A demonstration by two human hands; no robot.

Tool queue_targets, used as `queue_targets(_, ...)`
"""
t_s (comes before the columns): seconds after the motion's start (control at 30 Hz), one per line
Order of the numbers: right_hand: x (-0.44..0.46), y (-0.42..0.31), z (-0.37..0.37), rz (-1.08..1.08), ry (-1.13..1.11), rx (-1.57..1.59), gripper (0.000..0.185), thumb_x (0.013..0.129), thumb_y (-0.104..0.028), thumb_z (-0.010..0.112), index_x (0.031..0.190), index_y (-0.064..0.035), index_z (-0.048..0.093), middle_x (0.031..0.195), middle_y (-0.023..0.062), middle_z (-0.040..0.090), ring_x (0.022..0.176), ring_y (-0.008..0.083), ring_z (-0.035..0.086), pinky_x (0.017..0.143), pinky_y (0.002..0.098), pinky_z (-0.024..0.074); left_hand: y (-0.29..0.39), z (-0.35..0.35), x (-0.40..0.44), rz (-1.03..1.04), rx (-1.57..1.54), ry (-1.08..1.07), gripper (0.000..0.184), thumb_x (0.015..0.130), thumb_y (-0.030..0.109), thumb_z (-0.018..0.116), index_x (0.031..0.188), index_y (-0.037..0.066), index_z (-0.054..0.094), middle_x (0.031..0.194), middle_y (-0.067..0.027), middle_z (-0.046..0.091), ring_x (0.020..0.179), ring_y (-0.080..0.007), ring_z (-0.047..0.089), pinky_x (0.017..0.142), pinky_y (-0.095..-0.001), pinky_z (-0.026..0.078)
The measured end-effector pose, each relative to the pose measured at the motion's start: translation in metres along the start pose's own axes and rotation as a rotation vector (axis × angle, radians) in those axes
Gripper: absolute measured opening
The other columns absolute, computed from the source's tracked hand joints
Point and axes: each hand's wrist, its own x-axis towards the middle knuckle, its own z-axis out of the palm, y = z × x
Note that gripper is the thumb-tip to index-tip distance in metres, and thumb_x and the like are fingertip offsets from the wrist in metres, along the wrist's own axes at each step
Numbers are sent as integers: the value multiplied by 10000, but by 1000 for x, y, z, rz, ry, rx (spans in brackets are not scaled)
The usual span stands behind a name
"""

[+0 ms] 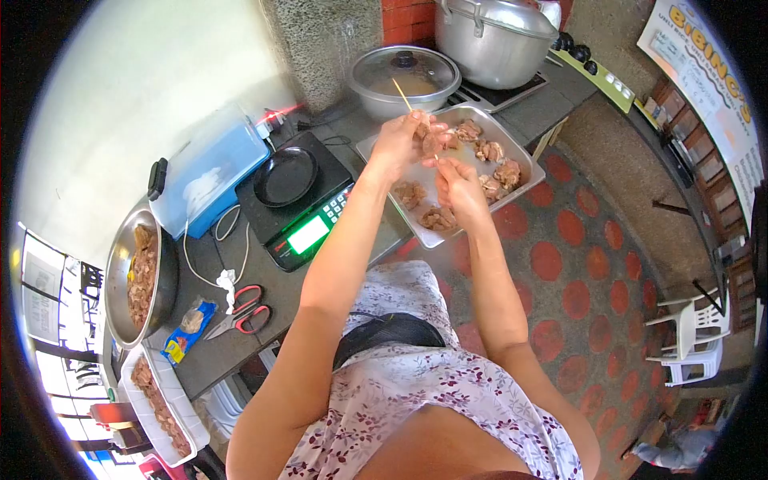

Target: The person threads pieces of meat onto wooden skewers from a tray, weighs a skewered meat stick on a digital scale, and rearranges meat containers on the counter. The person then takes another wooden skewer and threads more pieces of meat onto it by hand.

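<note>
Over a metal tray (420, 234), my left hand (400, 144) is closed around a bamboo skewer (402, 94) and a piece of raw meat at its fingers. The skewer's bare end sticks out above that hand, pointing up and left. Just below and to the right, my right hand (460, 188) is pinched closed at the skewer's lower end, which the fingers mostly hide. Several clumps of raw meat (506, 173) lie along the tray's right side. Two more clumps, one of them the near meat clump (438, 218), rest toward its left and front.
Left of the tray stands a digital scale (308, 236) with a black plate (286, 177). Farther left are scissors (244, 314), a blue packet (189, 331), a steel bowl of meat (118, 276) and a white tub (188, 424). A lidded pot (404, 84) and large aluminium pot (496, 44) stand behind.
</note>
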Motion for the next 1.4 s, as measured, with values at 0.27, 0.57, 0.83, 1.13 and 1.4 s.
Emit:
queue_targets(0.27,2,9,-5,-35,8,-69,216,928,-173,475,887,-51,649,611,-52,458,545,54,380,489,237,301,0,6,-9,-98,99,-31,342,953,313,469,1144,33,511,1089,-154,617,970,-214,622,828,-350,496)
queue_targets(0.57,11,26,4,-293,131,-157,200,932,-139,457,840,-48,610,541,-91,371,445,13,275,402,224,190,-19,13,-13,-60,125,-80,251,959,227,456,1047,20,569,994,-125,653,949,-179,617,818,-289,462)
queue_targets(0.83,10,26,5,-279,166,-204,219,925,-148,463,827,-33,622,571,-90,408,488,16,300,438,213,219,-28,12,-12,-3,212,-80,267,968,251,446,1002,30,592,1003,-114,644,952,-189,611,799,-297,473)
queue_targets(1.13,2,19,3,-301,152,-269,225,928,-150,476,835,-30,642,590,-93,429,510,11,308,457,217,230,1,6,0,-54,148,48,445,950,363,456,1142,-37,494,1113,-192,598,984,-259,614,744,-358,505)
queue_targets(1.4,3,22,5,-231,151,-239,220,916,-116,473,855,12,641,656,-46,530,579,41,404,522,234,319,-8,2,-2,-91,69,80,349,956,239,439,1099,-74,498,1043,-222,628,954,-285,635,717,-359,512)
